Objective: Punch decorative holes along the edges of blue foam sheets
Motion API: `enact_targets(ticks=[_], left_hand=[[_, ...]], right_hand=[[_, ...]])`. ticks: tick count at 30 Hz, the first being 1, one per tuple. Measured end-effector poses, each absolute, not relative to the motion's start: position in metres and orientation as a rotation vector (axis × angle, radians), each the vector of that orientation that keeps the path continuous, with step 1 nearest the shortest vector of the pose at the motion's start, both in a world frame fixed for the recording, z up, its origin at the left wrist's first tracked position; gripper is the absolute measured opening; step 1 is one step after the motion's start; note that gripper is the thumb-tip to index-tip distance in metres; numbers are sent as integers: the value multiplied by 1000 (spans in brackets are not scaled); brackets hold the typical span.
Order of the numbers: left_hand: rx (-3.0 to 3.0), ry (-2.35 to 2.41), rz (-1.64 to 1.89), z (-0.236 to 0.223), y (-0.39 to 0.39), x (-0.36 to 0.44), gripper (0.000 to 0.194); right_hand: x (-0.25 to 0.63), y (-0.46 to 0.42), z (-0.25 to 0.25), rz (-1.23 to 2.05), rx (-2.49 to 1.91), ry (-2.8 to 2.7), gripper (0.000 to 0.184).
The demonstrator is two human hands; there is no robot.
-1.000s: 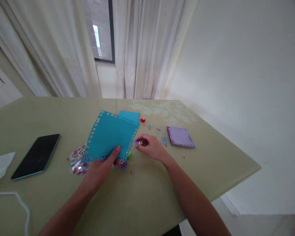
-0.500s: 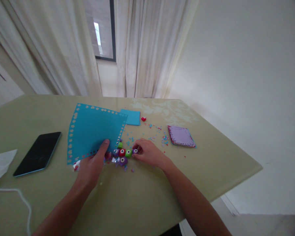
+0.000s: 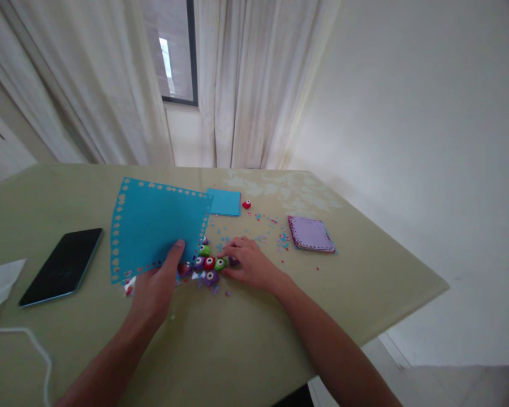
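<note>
My left hand [image 3: 156, 288] is closed on the lower edge of a blue sheet of paper [image 3: 161, 220], thumb on top. Small flower-shaped holes run along the paper's borders, and the hand tilts the sheet up from the table. My right hand [image 3: 254, 263] reaches over a cluster of small craft punches, its thumb and fingers apart. Between them show a green punch [image 3: 220, 263] and a partly hidden purple punch [image 3: 233, 260]. Close by are a red punch [image 3: 209, 263], a second purple punch [image 3: 211, 277] and another green punch [image 3: 204, 250]. Part of the cluster is hidden behind the sheet.
A black tablet [image 3: 63, 265] lies left, near a white paper [image 3: 0, 285] and a white cable [image 3: 38, 345]. Behind the cluster are a blue paper stack [image 3: 227, 202] and a red punch [image 3: 246, 204]. Paper bits [image 3: 284, 240] lie beside a lilac paper stack [image 3: 311, 233].
My right fingers have loosened from around the end purple punch and shifted slightly left over the green one. The left hand still holds the blue sheet. The whole view has shifted slightly.
</note>
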State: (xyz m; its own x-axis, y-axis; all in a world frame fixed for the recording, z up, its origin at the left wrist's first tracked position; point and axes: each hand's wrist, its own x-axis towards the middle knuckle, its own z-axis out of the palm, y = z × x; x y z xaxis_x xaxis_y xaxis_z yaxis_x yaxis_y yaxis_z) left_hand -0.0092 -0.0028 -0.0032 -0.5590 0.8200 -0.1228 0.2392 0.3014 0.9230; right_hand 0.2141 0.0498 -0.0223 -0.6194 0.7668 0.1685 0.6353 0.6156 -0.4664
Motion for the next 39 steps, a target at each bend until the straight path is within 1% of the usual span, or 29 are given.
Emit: enact_targets(ticks=[6, 11, 15, 17, 20, 23, 25, 27, 28, 32, 35, 37, 39], left_hand=[[961, 1960, 1273, -2, -1, -9, 44], [926, 1941, 1305, -2, -2, -6, 45], [969, 1975, 1201, 10, -6, -2, 48], [1013, 1940, 1225, 18, -9, 0, 46], [1039, 1894, 1230, 22, -11, 3, 45], [1042, 1844, 1264, 16, -11, 4, 44], [1061, 1812, 1308, 11, -10, 4, 44], [1096, 1787, 1349, 7, -9, 5, 44], [1107, 1776, 1371, 6, -8, 5, 43], [1097, 1746, 1397, 8, -7, 7, 41], [1078, 1745, 1381, 9, -7, 7, 43], [1062, 1754, 1376, 8, -7, 7, 43], [1064, 1772, 1354, 8, -8, 6, 41]], right_hand=[[211, 51, -27, 617, -1126, -2459, 34], [216, 50, -23, 689, -1041, -2466, 42], [224, 60, -23, 747, -1070, -2327, 44], [227, 75, -25, 625, -1242, -2243, 40], [229, 109, -26, 271, -1606, -2209, 38], [230, 145, -24, 166, -1677, -2202, 48], [231, 164, -22, 135, -1688, -2224, 57], [232, 176, -20, 130, -1698, -2259, 62], [232, 179, -19, 136, -1703, -2277, 60], [233, 182, -16, 159, -1754, -2278, 42], [236, 175, -12, 177, -1804, -2209, 32], [239, 163, -10, 208, -1812, -2149, 30], [242, 147, -10, 243, -1791, -2070, 34]])
